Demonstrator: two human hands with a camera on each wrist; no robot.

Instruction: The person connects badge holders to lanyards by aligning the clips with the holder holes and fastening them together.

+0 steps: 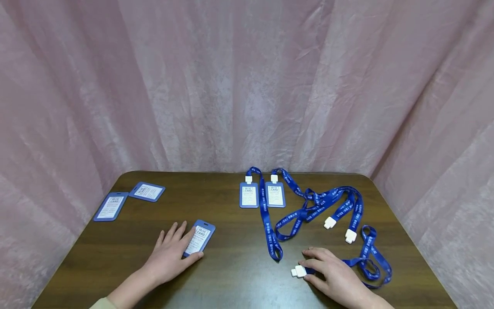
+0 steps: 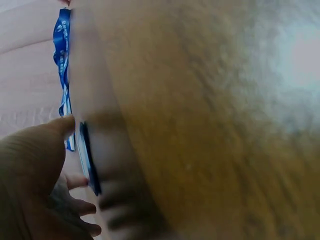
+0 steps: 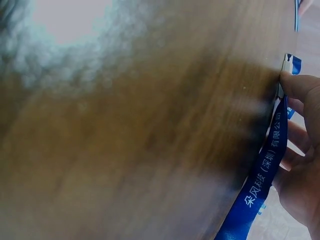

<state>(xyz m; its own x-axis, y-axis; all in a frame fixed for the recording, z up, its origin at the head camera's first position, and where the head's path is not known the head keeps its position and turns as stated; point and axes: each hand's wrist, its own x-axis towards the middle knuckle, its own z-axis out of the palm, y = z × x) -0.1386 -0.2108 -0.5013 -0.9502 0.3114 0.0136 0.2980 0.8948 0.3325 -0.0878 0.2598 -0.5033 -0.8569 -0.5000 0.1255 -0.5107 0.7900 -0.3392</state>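
Near side of touched badge [image 1: 201, 237], off to its right: right hand [image 1: 335, 277], grip pinching white clip [image 1: 300, 271] between thumb and fingers, blue lanyard [image 3: 265, 170] trailing from it
At touched badge's left: left hand [image 1: 170, 253], grip spread, index finger resting on badge, which lies flat on surface [image 1: 247, 283]
Well right of touched badge: two spare clips [image 1: 350, 236] on straps
Beyond touched badge, left: upright badge [image 1: 110, 207], sideways badge [image 1: 147, 192]
Beyond it, right: two clipped badges [image 1: 248, 195] side by side
Farthest: pink curtain [image 1: 247, 94]
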